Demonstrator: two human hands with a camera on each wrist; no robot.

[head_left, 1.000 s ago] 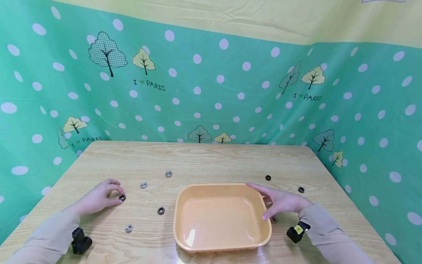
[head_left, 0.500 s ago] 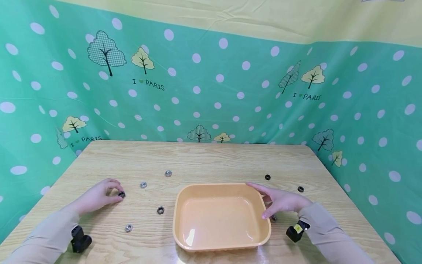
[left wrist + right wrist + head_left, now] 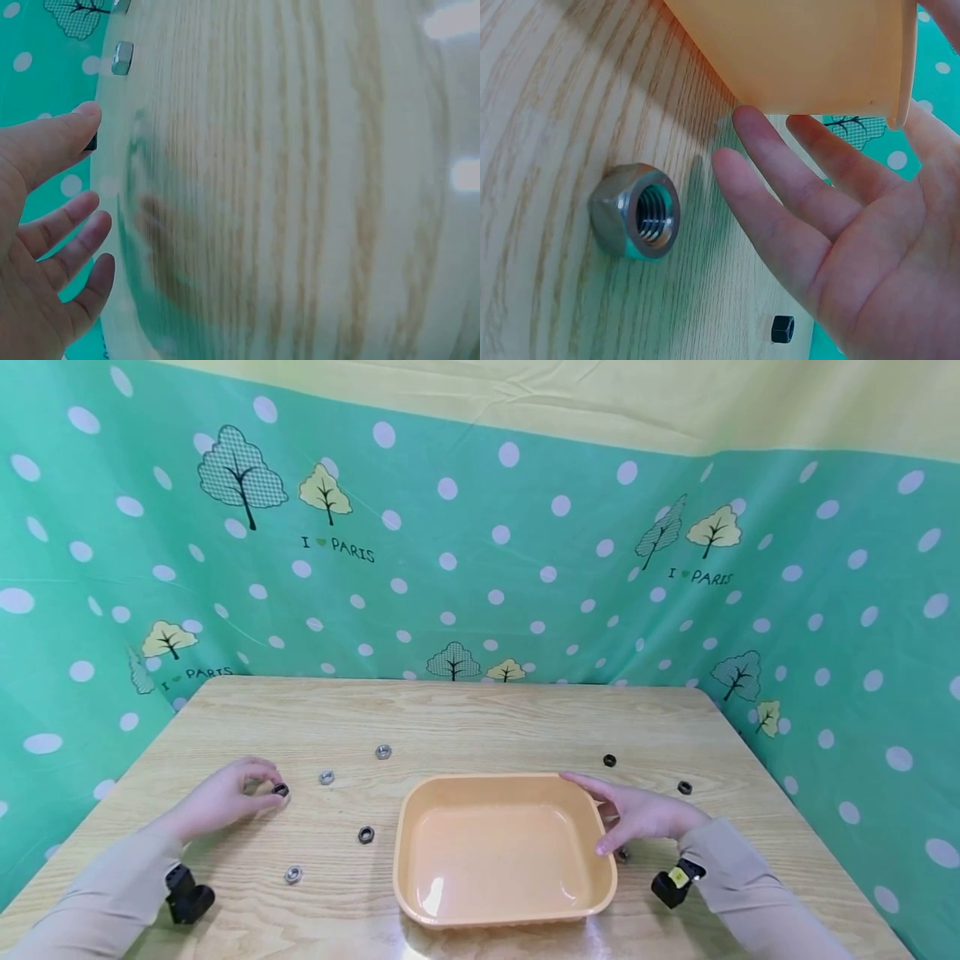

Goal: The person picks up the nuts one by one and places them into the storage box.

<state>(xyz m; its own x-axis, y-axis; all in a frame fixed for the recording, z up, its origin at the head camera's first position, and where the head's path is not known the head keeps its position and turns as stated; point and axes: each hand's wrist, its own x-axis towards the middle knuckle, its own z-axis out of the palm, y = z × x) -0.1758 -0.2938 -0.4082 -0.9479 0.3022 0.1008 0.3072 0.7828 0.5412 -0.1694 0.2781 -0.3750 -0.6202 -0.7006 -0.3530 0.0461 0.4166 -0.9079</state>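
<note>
My left hand (image 3: 228, 793), at the table's left, pinches a black hex nut (image 3: 281, 789) between thumb and fingertips. In the left wrist view the thumb covers most of that nut (image 3: 91, 142), while the other fingers hang spread and loosely bent. An orange plastic basin (image 3: 506, 920) stands at the front middle. My right hand (image 3: 637, 814) holds its right back corner, thumb and forefinger at the rim and other fingers outside the wall. Close to those fingers, a metal hex nut (image 3: 635, 212) lies on the table, partly hidden in the head view.
Silver nuts (image 3: 327, 777) (image 3: 383, 752) (image 3: 293, 875) and a dark nut (image 3: 366, 835) lie left of the basin. Two black nuts (image 3: 610, 761) (image 3: 685, 787) lie at the right back. A green dotted curtain (image 3: 480, 560) surrounds the wooden table (image 3: 480, 718).
My left hand, pinching the black nut, has risen slightly and shifted a little toward the back. The right hand and basin stay where they were.
</note>
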